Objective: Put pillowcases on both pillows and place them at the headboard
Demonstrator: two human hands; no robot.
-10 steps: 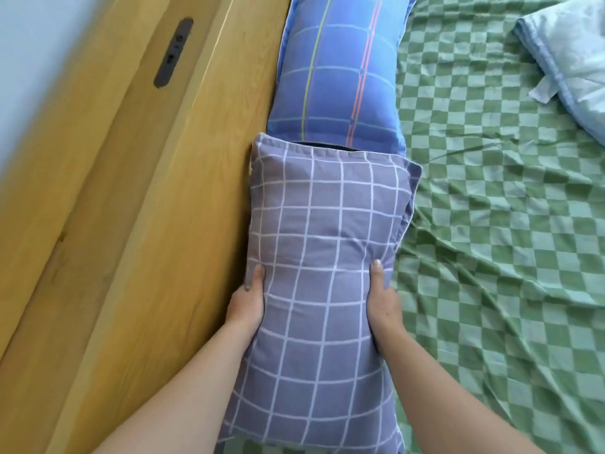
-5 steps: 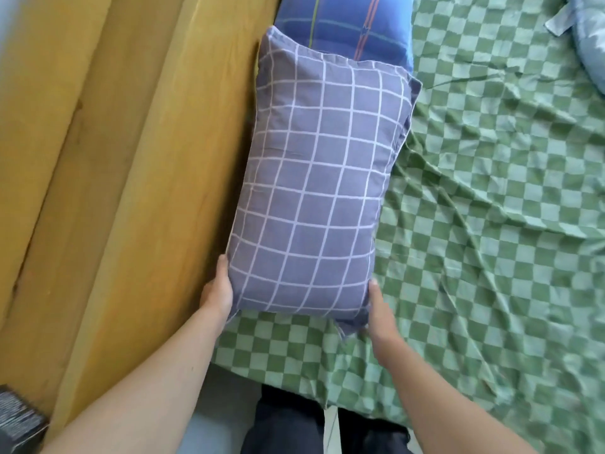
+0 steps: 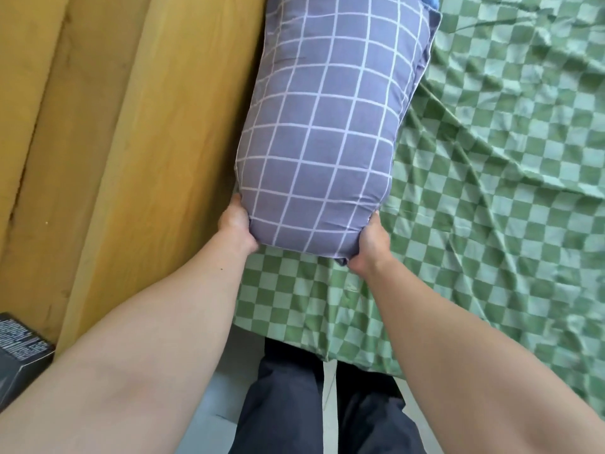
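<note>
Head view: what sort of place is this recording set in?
Most likely a bedroom. A bed with a green checked sheet runs along a wooden headboard, and a grey-purple grid pillow lies against the headboard, gripped at its near end by the left hand and right hand.

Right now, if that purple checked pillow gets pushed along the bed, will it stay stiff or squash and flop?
Probably squashy: the purple checked pillow bulges round and dents where the left hand and right hand grip its near end. Likely light for its size, since they hold it by that end alone. It should drag rather than roll on the wrinkled green checked sheet.
</note>
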